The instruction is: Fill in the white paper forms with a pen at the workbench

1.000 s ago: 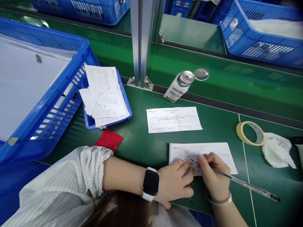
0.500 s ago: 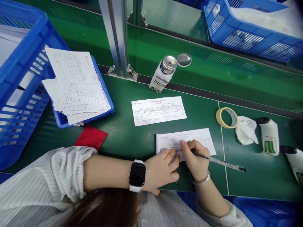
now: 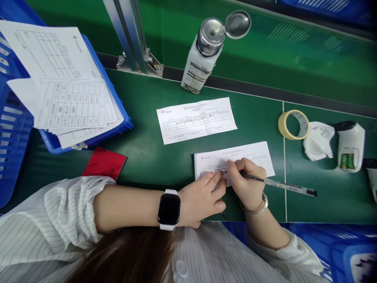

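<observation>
In the head view my right hand [image 3: 247,182] grips a clear-barrelled pen [image 3: 287,186], its tip down at the table printed on a form pad [image 3: 250,155]. The pen's rear end points right. My left hand [image 3: 203,200], with a white-banded watch on the wrist, rests its slightly bent fingers on the pad's lower left edge. Those fingers are apart and hold nothing visible. A small dark tip [image 3: 222,214] shows just below them; what it belongs to is hidden. Beyond the pad lies a separate filled-in form [image 3: 198,122].
A white bottle [image 3: 196,72] stands behind the form, its metal lid flipped up. At right are a tape roll [image 3: 284,127], crumpled tissue [image 3: 318,141] and a white device [image 3: 350,147] showing batteries. At left, a blue tray [image 3: 125,127] holds papers beside a red sheet [image 3: 105,163].
The view has dropped closer to the table, so the bottle and forms look larger and higher. Both hands keep their places on the pad, with the pen still at the printed table.
</observation>
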### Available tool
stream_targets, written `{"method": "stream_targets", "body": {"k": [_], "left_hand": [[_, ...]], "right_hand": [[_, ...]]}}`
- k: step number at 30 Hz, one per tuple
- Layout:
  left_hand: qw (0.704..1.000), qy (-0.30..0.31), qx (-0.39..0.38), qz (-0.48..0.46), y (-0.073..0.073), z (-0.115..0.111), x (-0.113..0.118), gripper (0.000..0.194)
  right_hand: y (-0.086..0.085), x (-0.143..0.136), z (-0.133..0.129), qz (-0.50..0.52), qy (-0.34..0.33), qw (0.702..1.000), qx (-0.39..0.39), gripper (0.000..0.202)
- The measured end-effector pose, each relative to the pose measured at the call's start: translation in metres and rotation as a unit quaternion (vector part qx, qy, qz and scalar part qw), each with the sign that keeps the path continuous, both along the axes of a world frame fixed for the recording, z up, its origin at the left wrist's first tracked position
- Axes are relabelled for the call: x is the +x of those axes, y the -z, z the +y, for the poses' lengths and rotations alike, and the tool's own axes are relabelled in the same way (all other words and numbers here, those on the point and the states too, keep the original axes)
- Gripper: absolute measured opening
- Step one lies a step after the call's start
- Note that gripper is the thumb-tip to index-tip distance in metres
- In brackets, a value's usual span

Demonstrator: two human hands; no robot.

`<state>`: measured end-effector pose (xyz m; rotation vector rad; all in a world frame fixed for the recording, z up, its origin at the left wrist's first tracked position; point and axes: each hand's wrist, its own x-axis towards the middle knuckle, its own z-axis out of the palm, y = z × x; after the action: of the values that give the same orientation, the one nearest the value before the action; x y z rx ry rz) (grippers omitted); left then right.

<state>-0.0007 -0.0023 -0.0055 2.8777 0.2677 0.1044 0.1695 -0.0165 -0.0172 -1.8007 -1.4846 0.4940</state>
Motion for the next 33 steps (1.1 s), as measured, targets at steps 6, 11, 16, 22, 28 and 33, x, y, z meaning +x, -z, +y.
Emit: {"method": "stream_targets", "body": {"k": [6,11,16,22,28,33], "left_hand": [[1.0,-0.003,-0.002,-0.002,0.0025,-0.0004,0.0008,0.066],[1.0,-0.003,-0.004,-0.001,0.0021,-0.0012,0.0003,0.065],[1.0,-0.002,0.004,0.007,0.0017,-0.0007,0.0004,0.065],[1.0,0.005,-0.002,0.005,0.0019,0.0001,0.0008,0.068],[1.0,0.005,0.0,0.006,0.0014,-0.0005,0.0002,0.069],[1.0,0.006,0.004,0.009,0.0012,-0.0001,0.0006,0.069]], "right_hand": [[-0.0009,-0.0022,0.0008,-0.005,0.008,1.0,-0.002,0.035],[0.0001,-0.0019,0.0007,0.0,0.003,1.0,0.002,0.035],[0.0007,-0.0026,0.0013,-0.004,0.022,1.0,0.006,0.036],[0.0,-0.0015,0.0018,0.001,0.006,1.0,0.002,0.036],[0.0016,0.0,0.0016,0.006,0.014,1.0,0.01,0.035],[0.0023,0.0001,0.0013,0.01,0.01,1.0,0.009,0.035]]}}
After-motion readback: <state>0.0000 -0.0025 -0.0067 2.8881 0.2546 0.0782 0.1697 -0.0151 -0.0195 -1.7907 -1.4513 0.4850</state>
